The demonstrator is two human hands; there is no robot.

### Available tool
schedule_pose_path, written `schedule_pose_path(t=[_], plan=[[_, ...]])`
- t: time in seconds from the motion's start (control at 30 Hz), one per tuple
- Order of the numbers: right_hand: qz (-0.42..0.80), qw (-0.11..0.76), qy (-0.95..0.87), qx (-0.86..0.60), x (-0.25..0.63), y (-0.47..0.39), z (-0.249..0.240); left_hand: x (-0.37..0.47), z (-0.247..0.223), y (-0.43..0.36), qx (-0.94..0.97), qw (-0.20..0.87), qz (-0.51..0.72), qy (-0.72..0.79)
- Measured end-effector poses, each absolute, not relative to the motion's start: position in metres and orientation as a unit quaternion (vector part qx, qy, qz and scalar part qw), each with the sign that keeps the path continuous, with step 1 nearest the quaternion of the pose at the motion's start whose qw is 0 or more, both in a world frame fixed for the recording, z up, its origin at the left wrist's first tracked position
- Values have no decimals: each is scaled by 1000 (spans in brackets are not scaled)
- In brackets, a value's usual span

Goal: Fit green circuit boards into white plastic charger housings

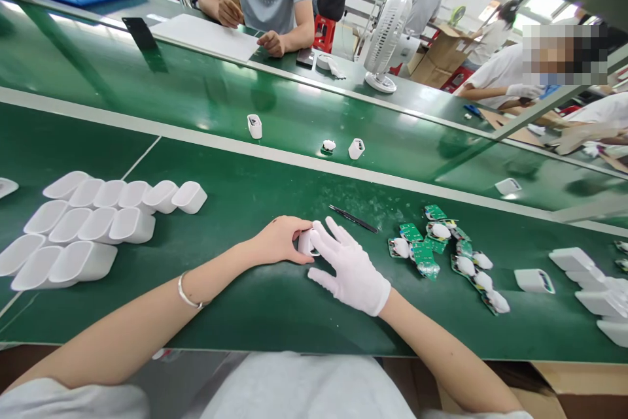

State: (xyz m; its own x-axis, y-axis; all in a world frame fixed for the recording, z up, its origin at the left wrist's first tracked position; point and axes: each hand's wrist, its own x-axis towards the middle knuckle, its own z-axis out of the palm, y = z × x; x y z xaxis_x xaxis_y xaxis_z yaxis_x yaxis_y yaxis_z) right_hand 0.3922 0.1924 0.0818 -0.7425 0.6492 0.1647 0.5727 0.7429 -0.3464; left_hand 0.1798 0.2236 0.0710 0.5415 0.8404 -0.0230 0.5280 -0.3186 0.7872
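My bare left hand (pixel 279 240) is wrapped round a small white housing (pixel 305 244) on the green work surface (pixel 235 314). Over the right side of that housing lies my right hand (pixel 348 268), in a white glove, its fingers spread and partly covering it. Whether the gloved fingertips press on the housing is hard to tell. Black tweezers (pixel 353 218) rest just beyond my right hand. To its right are several green circuit boards (pixel 422 255) with white blobs on them.
Rows of white housings (pixel 132 226) stand at the left, more white housings (pixel 596 295) at the far right. Beyond a pale rail (pixel 275 159), a conveyor belt (pixel 206 102) carries a few parts. A person in a blue shirt sits opposite, near a white fan (pixel 390 33).
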Motion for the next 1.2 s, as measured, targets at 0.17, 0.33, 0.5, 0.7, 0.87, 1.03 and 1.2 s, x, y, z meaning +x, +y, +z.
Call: schedule_pose_path(t=[0.17,0.33,0.5,0.7,0.87,1.03,1.2], plan=[[253,253,-847,-393,379,267,96,171,71,230,764,474,207,386],[112,198,-793,-566,332,383,89,165,71,231,763,489,220,361],[99,116,-813,-562,291,436,75,163,67,233,766,481,228,360],[133,131,-847,-497,289,393,88,163,65,231,769,488,224,348],[125,78,-915,-377,346,305,105,166,71,226,786,462,216,350],[34,51,-836,-545,415,262,90,168,73,223,798,436,214,357],[98,205,-821,-523,428,244,75,171,72,222,807,423,190,366]])
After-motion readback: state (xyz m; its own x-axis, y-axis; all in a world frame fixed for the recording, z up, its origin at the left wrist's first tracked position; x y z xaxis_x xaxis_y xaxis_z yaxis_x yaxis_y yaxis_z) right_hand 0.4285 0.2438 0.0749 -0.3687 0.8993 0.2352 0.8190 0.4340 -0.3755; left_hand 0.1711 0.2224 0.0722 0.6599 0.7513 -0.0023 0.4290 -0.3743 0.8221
